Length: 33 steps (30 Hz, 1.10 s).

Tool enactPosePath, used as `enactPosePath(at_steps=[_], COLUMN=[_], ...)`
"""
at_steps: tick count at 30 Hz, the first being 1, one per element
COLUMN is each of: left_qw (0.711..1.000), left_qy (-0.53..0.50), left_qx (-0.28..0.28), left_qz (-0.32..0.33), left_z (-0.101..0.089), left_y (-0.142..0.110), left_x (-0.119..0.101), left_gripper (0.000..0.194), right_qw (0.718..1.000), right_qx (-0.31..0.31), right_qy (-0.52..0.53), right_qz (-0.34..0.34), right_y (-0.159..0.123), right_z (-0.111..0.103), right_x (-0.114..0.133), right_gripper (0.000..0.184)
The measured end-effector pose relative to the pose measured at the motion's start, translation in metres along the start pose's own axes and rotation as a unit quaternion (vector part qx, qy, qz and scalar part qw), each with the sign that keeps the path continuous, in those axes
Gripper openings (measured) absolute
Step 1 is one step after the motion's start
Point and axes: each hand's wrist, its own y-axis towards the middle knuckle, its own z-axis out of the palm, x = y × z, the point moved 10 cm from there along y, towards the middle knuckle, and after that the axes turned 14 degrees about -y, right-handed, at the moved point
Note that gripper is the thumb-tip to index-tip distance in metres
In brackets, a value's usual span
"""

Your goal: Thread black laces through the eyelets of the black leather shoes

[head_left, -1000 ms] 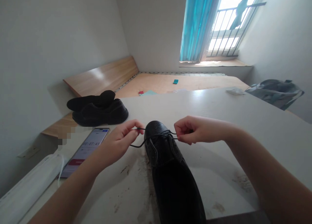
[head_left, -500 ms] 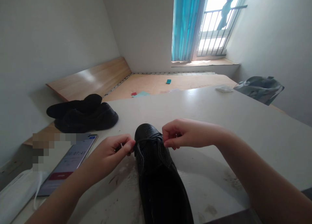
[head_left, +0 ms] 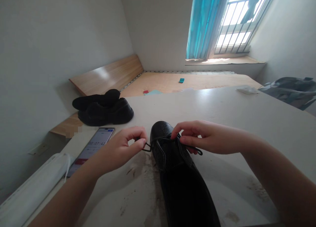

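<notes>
Black leather lace-up shoe (head_left: pixel 170 154) — pebbled toe, dark lace (head_left: pixel 148 148) crossing its eyelets — sits upright on the tabletop (head_left: pixel 209 108), toe pointing away, between both hands. The left hand (head_left: pixel 120 148) holds the lace in a narrow pinch grip just beside the shoe; the right hand (head_left: pixel 199 136) pinches the lace above the shoe's other side.

Lace-up shoe (head_left: pixel 174 174) on table (head_left: pixel 222 111), smartphone (head_left: pixel 90 151) to its left, pair of shoes (head_left: pixel 105 110) behind the smartphone
</notes>
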Motion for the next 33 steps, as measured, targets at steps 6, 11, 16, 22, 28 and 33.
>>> enactPosePath(at_steps=[6, 11, 16, 22, 28, 33], left_qw=[0.999, 0.998, 0.997, 0.998, 0.994, 0.993], left_qy=[0.015, 0.004, -0.001, 0.038, 0.098, 0.113], left_qx=[0.033, 0.043, 0.046, -0.022, -0.046, -0.025], left_qz=[-0.013, -0.044, -0.066, -0.054, -0.029, -0.015], left_z=[0.010, 0.011, 0.012, 0.003, 0.003, 0.014], left_y=[-0.001, -0.002, -0.003, -0.003, -0.008, -0.010], left_x=[-0.002, 0.004, 0.006, 0.007, -0.005, -0.013], left_gripper=[0.038, 0.045, 0.037, 0.040, 0.043, 0.040], right_qw=[0.987, 0.976, 0.971, 0.965, 0.938, 0.922], right_qx=[-0.064, -0.096, -0.121, -0.140, -0.208, -0.218], right_qy=[-0.143, -0.186, -0.182, -0.187, -0.255, -0.303], right_qz=[0.026, 0.063, 0.097, 0.121, 0.107, 0.106], right_y=[-0.007, -0.011, -0.016, -0.020, -0.024, -0.024], right_z=[-0.005, -0.005, -0.008, -0.011, -0.012, -0.009], right_x=[0.016, 0.018, 0.011, 0.009, 0.023, 0.028], right_gripper=[0.038, 0.012, 0.018, 0.022, 0.029, 0.028])
